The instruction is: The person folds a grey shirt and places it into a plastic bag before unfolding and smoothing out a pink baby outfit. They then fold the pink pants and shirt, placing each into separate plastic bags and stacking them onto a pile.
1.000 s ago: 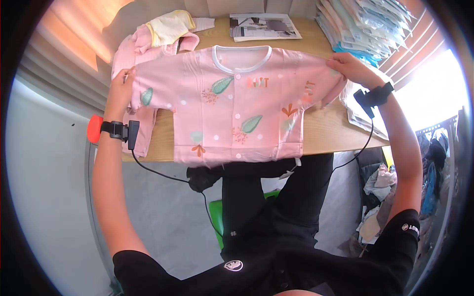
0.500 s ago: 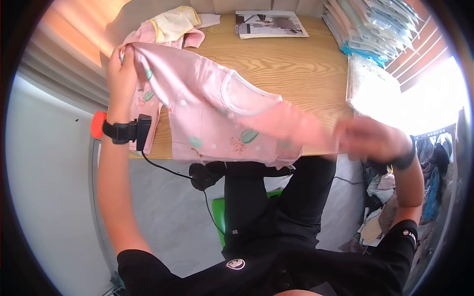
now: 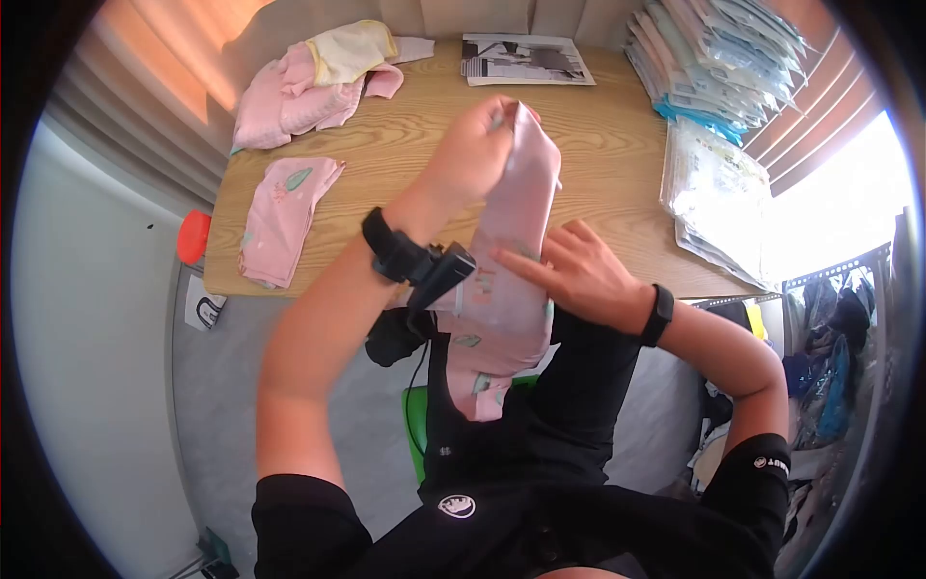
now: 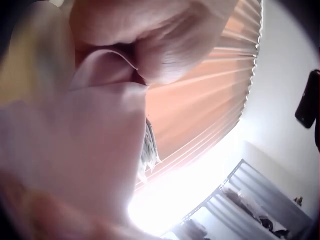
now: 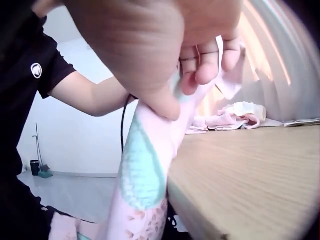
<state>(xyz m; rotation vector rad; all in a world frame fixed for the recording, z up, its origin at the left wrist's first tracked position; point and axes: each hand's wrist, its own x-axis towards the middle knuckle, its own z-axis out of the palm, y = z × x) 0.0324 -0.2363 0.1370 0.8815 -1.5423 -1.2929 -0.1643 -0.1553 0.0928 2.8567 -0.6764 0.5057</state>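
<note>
A pink baby top (image 3: 516,232) with green leaf print hangs folded into a narrow strip, its lower end past the table's front edge over the person's lap. At the upper end, my left hand (image 3: 477,150) grips the cloth; the left wrist view shows a pale pink fold (image 4: 107,72) under that hand. Lower down, my right hand (image 3: 598,285) touches the strip, one finger stretched across its front. From the right wrist view, the right thumb lies along the cloth near a large green leaf (image 5: 142,165), the other fingers loosely bent.
A folded pink printed garment (image 3: 285,222) lies on the wooden table (image 3: 405,125) at left, below heaped pink and cream clothes (image 3: 299,106). A printed sheet (image 3: 526,60) sits at the back. Bagged packets (image 3: 719,63) pile up at the right, with clear plastic bags (image 3: 719,183) nearer.
The top was spread wide between both hands. My right hand let go of its sleeve and came in to the strip; my left hand moved right with the cloth, which is now gathered lengthwise.
</note>
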